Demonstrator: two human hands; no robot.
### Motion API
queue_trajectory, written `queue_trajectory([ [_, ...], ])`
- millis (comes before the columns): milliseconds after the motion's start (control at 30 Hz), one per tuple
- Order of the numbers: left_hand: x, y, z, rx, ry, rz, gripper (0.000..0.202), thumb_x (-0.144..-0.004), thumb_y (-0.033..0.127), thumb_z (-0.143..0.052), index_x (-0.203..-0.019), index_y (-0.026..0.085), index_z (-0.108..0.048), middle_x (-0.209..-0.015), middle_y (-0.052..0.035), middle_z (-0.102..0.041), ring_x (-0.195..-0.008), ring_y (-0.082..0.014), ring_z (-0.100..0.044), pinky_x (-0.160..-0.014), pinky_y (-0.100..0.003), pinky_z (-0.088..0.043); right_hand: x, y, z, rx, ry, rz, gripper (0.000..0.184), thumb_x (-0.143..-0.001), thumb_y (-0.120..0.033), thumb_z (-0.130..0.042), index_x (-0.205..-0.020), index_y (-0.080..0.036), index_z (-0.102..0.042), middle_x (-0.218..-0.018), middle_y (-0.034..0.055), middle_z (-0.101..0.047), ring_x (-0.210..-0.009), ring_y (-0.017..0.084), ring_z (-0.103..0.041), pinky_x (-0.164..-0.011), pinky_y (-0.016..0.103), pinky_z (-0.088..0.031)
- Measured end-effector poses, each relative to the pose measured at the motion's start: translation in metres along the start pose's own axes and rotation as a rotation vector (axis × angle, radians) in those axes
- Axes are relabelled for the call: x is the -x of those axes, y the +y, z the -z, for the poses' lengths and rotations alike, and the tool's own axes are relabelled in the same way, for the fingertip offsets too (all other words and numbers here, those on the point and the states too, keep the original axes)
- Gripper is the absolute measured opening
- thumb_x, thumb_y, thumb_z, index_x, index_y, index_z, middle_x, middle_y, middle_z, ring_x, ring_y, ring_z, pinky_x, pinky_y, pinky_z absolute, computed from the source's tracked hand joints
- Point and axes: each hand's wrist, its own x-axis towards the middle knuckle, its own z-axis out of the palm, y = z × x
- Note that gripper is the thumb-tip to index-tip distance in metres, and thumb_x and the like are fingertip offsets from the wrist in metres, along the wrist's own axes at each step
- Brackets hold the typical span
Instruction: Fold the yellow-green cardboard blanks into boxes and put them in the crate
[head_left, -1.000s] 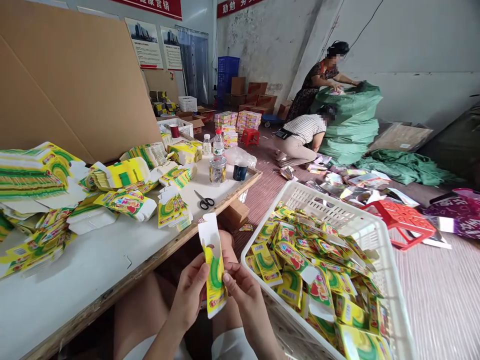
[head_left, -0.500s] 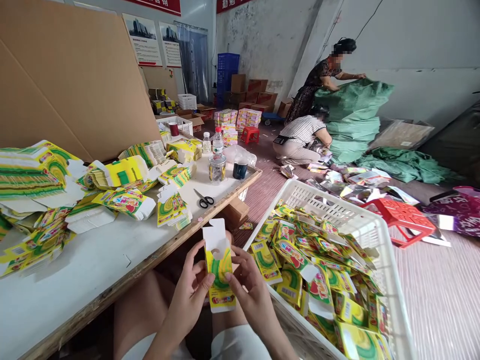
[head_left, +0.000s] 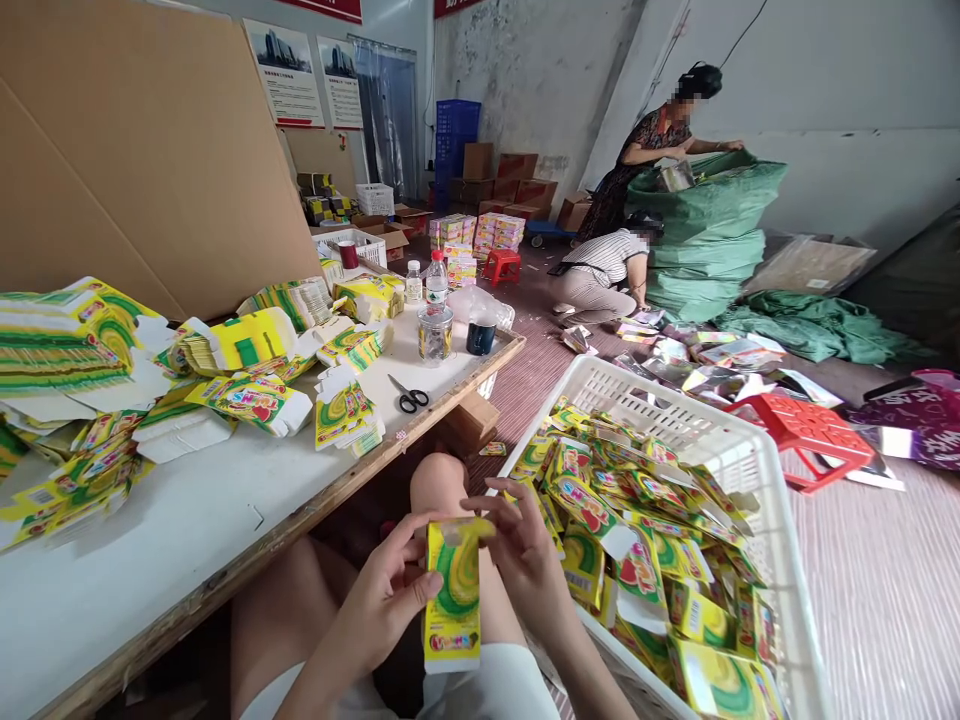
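Note:
Upright over my lap is a small yellow and green carton [head_left: 454, 600], gripped along its left side by my left hand [head_left: 394, 595], thumb on the front. The carton's upper end is folded over, and a yellow flap at the top right corner is smeared by motion. My right hand [head_left: 525, 545] is at that corner, its fingers apart and bent around the flap; whether the fingertips press on it is hard to make out. Right of my knees, a white plastic basket [head_left: 780, 500] holds many similar cartons [head_left: 589, 505].
On the white table [head_left: 225, 500] at left lie stacks of flat cartons [head_left: 67, 350], scissors [head_left: 411, 397], a jar [head_left: 435, 335], a bottle [head_left: 436, 280] and a dark mug [head_left: 481, 335]. A red stool [head_left: 802, 435] lies beyond the basket. Two people handle a green sack [head_left: 705, 240] and scattered packaging.
The carton's white top flap has been folded down, and the carton sits slightly lower and to the right. My right hand has left its front and moved up to the top corner.

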Motion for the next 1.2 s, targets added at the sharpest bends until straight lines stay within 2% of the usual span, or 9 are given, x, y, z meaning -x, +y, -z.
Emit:
queue_trajectory([
  [100,-0.002,-0.003,0.000,-0.085,0.036,-0.025,0.053,-0.091,0.036,-0.067,-0.140,0.027,-0.051,-0.127,-0.0130,-0.070,-0.105,-0.0284,-0.070,-0.084,-0.035,-0.056,-0.003,-0.001,0.007,0.072,-0.090,-0.072,0.036,-0.095,-0.051,-0.053,-0.109,-0.021,-0.067,-0.087,0.0057,-0.067,-0.078,0.020,-0.061,-0.067,0.030,-0.048],
  [200,-0.003,-0.009,-0.003,-0.121,0.025,-0.050,0.052,-0.094,0.035,-0.062,-0.144,0.028,-0.047,-0.133,-0.0126,-0.068,-0.113,-0.0287,-0.067,-0.091,-0.037,-0.055,-0.005,-0.003,0.007,0.229,-0.248,-0.134,0.028,-0.088,-0.035,-0.062,-0.111,-0.019,-0.067,-0.066,-0.0033,-0.053,-0.061,0.015,-0.050,-0.056,0.025,-0.038],
  [367,-0.003,-0.014,-0.004,-0.141,0.005,-0.085,0.052,-0.098,0.032,-0.057,-0.147,0.029,-0.043,-0.146,-0.0116,-0.057,-0.129,-0.0287,-0.057,-0.105,-0.040,-0.048,-0.007,-0.005,-0.001,0.596,-0.190,-0.072,0.029,-0.080,-0.012,-0.057,-0.108,-0.018,-0.065,-0.059,-0.0087,-0.039,-0.054,0.013,-0.042,-0.054,0.024,-0.030],
  [533,-0.003,-0.011,-0.003,-0.079,0.010,-0.055,0.055,-0.096,0.032,-0.060,-0.147,0.029,-0.041,-0.145,-0.0118,-0.059,-0.129,-0.0296,-0.058,-0.100,-0.039,-0.052,-0.004,-0.003,-0.005,0.637,-0.232,-0.035,0.040,-0.077,-0.012,-0.060,-0.116,-0.019,-0.057,-0.061,-0.0094,-0.044,-0.054,0.013,-0.048,-0.054,0.023,-0.032],
  [767,-0.004,-0.011,-0.003,-0.065,0.054,-0.047,0.051,-0.093,0.030,-0.064,-0.141,0.027,-0.048,-0.136,-0.0114,-0.066,-0.120,-0.0282,-0.064,-0.094,-0.036,-0.054,0.000,0.006,-0.011,0.664,-0.132,-0.017,0.035,-0.078,-0.011,-0.059,-0.112,-0.017,-0.058,-0.058,-0.0097,-0.043,-0.052,0.014,-0.050,-0.053,0.023,-0.034],
  [867,-0.003,-0.008,-0.003,-0.068,0.091,-0.019,0.050,-0.090,0.030,-0.069,-0.136,0.024,-0.052,-0.125,-0.0113,-0.073,-0.109,-0.0274,-0.070,-0.084,-0.033,-0.058,0.002,0.005,-0.007,0.543,-0.172,0.056,0.023,-0.086,-0.018,-0.057,-0.108,-0.018,-0.063,-0.067,-0.0039,-0.054,-0.057,0.014,-0.054,-0.053,0.023,-0.038],
  [967,-0.004,-0.009,-0.010,-0.059,0.095,-0.002,0.049,-0.088,0.032,-0.071,-0.133,0.023,-0.055,-0.116,-0.0110,-0.076,-0.098,-0.0264,-0.074,-0.077,-0.031,-0.059,0.006,0.006,-0.004,0.403,-0.142,0.093,0.017,-0.094,-0.030,-0.054,-0.100,-0.020,-0.067,-0.090,0.0056,-0.068,-0.069,0.016,-0.062,-0.057,0.024,-0.046],
  [1067,-0.010,-0.015,-0.017,-0.116,0.108,-0.054,0.048,-0.090,0.034,-0.067,-0.135,0.023,-0.056,-0.126,-0.0125,-0.072,-0.109,-0.0281,-0.071,-0.087,-0.035,-0.060,0.004,0.013,0.008,0.395,-0.081,0.068,0.019,-0.095,-0.031,-0.052,-0.100,-0.021,-0.067,-0.091,0.0061,-0.072,-0.073,0.018,-0.067,-0.064,0.025,-0.052],
  [1200,-0.019,-0.016,-0.005,-0.354,0.284,-0.229,0.044,-0.094,0.036,-0.061,-0.137,0.027,-0.055,-0.144,-0.0116,-0.059,-0.129,-0.0283,-0.060,-0.109,-0.044,-0.049,-0.024,0.024,0.049,0.770,0.086,0.048,0.031,-0.096,-0.025,-0.042,-0.107,-0.021,-0.070,-0.103,0.0095,-0.074,-0.093,0.025,-0.070,-0.083,0.036,-0.055],
])
